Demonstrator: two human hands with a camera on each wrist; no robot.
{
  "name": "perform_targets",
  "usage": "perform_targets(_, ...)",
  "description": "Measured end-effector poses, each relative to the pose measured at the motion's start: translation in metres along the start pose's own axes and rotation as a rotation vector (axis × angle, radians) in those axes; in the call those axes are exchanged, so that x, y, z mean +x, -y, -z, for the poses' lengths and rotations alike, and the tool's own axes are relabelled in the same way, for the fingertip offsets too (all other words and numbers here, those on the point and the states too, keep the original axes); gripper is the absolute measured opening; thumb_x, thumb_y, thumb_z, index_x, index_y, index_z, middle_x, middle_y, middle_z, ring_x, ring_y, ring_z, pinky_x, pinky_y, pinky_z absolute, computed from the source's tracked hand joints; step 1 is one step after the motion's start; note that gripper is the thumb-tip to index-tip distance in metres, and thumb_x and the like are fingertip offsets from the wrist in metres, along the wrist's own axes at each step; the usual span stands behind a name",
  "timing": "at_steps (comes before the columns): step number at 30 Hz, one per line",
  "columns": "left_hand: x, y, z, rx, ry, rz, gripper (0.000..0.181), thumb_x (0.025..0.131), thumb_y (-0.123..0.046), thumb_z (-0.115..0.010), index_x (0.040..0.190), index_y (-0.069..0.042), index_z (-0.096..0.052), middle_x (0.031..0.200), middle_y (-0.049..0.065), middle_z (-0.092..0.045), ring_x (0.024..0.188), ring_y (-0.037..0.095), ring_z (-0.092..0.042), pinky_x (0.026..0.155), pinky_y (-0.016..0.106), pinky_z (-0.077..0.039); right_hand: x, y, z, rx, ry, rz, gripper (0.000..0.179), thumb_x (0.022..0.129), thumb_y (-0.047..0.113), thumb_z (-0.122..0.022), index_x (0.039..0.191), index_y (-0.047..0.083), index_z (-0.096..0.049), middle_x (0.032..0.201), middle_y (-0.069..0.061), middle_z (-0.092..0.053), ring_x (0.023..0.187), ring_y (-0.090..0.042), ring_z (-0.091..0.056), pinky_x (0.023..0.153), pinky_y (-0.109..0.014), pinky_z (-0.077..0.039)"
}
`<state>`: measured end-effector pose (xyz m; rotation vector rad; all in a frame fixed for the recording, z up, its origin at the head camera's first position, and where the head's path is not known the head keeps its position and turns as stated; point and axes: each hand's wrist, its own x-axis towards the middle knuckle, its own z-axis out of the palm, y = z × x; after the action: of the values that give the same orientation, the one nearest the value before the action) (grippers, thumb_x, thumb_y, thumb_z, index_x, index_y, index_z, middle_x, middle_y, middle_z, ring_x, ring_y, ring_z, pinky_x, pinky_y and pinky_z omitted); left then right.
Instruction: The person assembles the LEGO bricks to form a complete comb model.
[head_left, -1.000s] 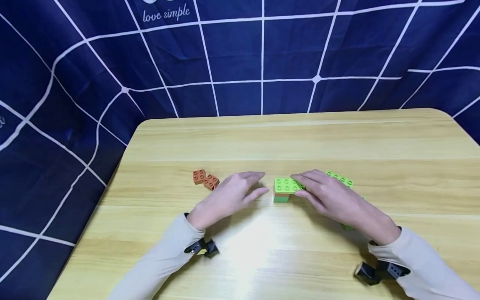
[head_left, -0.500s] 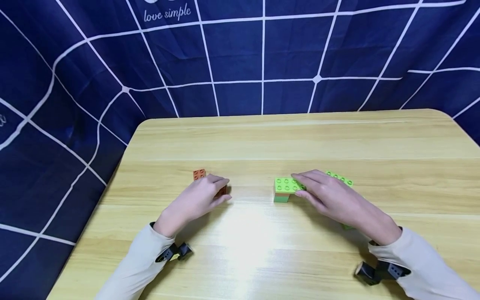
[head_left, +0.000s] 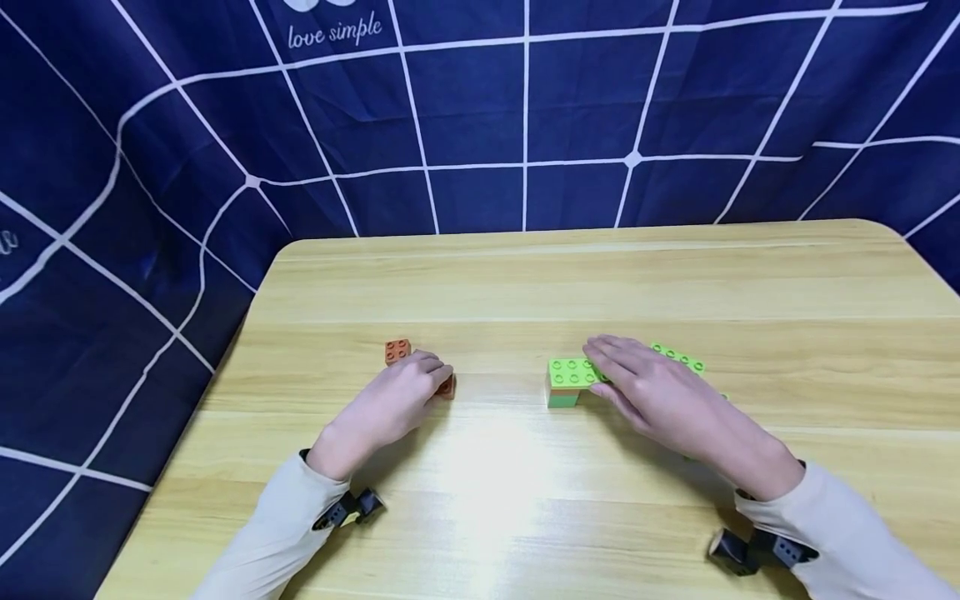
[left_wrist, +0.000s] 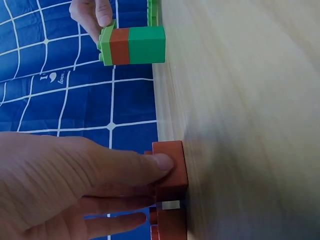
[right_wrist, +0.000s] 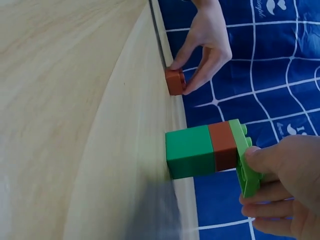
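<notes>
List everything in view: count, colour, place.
Wood-grained table: one, pale tan, foreground.
Gridded cloth: one, navy with white lines, behind table.
Square plastic bricks: at least two, orange-brown, table's left side.
Box-shaped plastic brick: one, green, base of stack.
Slimmer plastic brick: one, orange-brown, middle of stack.
Flat studded plate: one, light green, top of stack.
Other studded pieces: at least one, light green, table's right side, partly hidden.
Fabric sleeves: two, whitish, both arms.
Boxy devices: two, black, both wrists.
Left grip: one, bare, pinching a square brick.
Right grip: one, bare, holding the plate.
</notes>
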<state>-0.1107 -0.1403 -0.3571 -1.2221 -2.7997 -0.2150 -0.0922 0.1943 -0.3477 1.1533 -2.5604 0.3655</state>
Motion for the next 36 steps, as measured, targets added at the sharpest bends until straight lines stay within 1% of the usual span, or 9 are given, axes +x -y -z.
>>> perform_targets(3,-0.001,0.000,-0.002,-0.019,-0.008,0.011,0.025,0.082,0.000,-0.073,0.106,0.005,-0.066,0.099,0.014,-0.067,0.098,0.028,-0.063,0.088,0.035,-0.055,0.000,0.003,0.000,-0.043,0.017,0.002,0.049,0.102,0.029,-0.047,0.128,-0.012,-0.054,0.130,-0.029,-0.054,0.121,-0.043,-0.053,0.100,-0.057,-0.045)
perform_targets(8,0.001,-0.002,-0.003,-0.055,-0.025,0.006,0.022,0.084,-0.003,-0.073,0.104,0.002,-0.067,0.098,0.011,-0.067,0.094,0.025,-0.064,0.085,0.033,-0.057,-0.001,0.007,-0.001,-0.088,0.030,0.006,0.057,0.105,0.036,-0.035,0.128,-0.013,-0.054,0.131,-0.030,-0.053,0.123,-0.044,-0.051,0.101,-0.056,-0.043)
perform_targets(11,0.005,-0.005,-0.002,-0.084,-0.046,-0.004,0.025,0.085,-0.003,-0.072,0.109,0.003,-0.066,0.102,0.011,-0.067,0.095,0.024,-0.065,0.085,0.033,-0.057,-0.002,0.008,-0.002,-0.095,0.023,0.010,0.056,0.105,0.034,-0.036,0.128,-0.013,-0.054,0.130,-0.030,-0.053,0.122,-0.044,-0.051,0.101,-0.056,-0.044)
perform_targets(15,0.011,-0.009,-0.001,-0.102,-0.087,-0.029,0.029,0.088,-0.008,-0.071,0.113,0.004,-0.066,0.103,0.012,-0.067,0.094,0.023,-0.066,0.083,0.031,-0.057,-0.003,0.008,-0.003,-0.095,0.014,0.015,0.051,0.104,0.030,-0.042,0.127,-0.013,-0.054,0.129,-0.030,-0.054,0.120,-0.044,-0.052,0.100,-0.056,-0.045)
perform_targets(19,0.015,-0.011,-0.002,-0.103,-0.108,-0.042,0.028,0.089,-0.010,-0.070,0.113,0.004,-0.066,0.101,0.011,-0.067,0.091,0.021,-0.066,0.080,0.028,-0.058,-0.003,0.008,-0.004,-0.099,0.002,0.025,0.056,0.106,0.035,-0.034,0.126,-0.013,-0.055,0.127,-0.030,-0.056,0.119,-0.044,-0.054,0.098,-0.056,-0.046)
perform_targets(23,0.017,-0.012,-0.002,-0.115,-0.120,-0.041,0.030,0.088,-0.011,-0.071,0.114,0.004,-0.066,0.104,0.012,-0.068,0.093,0.022,-0.066,0.081,0.027,-0.058,-0.003,0.008,-0.005,-0.104,-0.012,0.032,0.068,0.106,0.041,-0.020,0.125,-0.013,-0.056,0.125,-0.030,-0.057,0.117,-0.044,-0.055,0.097,-0.055,-0.048)
perform_targets(25,0.018,-0.013,-0.002,-0.120,-0.132,-0.052,0.031,0.088,-0.010,-0.071,0.115,0.005,-0.066,0.106,0.013,-0.068,0.096,0.023,-0.066,0.083,0.028,-0.057,-0.003,0.008,-0.005,-0.104,-0.017,0.033,0.068,0.106,0.041,-0.019,0.125,-0.013,-0.056,0.124,-0.030,-0.058,0.116,-0.044,-0.055,0.096,-0.055,-0.048)
perform_targets(30,0.023,-0.017,0.000,-0.125,-0.163,-0.081,0.033,0.087,-0.010,-0.072,0.116,0.005,-0.065,0.109,0.015,-0.067,0.101,0.025,-0.065,0.088,0.029,-0.056,-0.004,0.007,-0.006,-0.093,-0.027,0.038,0.062,0.106,0.038,-0.026,0.124,-0.013,-0.057,0.124,-0.029,-0.059,0.115,-0.044,-0.056,0.095,-0.055,-0.049)
perform_targets(36,0.029,-0.022,0.002,-0.121,-0.203,-0.108,0.033,0.088,-0.013,-0.072,0.115,0.005,-0.066,0.109,0.014,-0.068,0.102,0.024,-0.065,0.089,0.028,-0.055,-0.003,0.007,-0.005,-0.097,-0.032,0.041,0.069,0.106,0.041,-0.017,0.123,-0.012,-0.058,0.120,-0.029,-0.061,0.111,-0.044,-0.058,0.092,-0.054,-0.051)
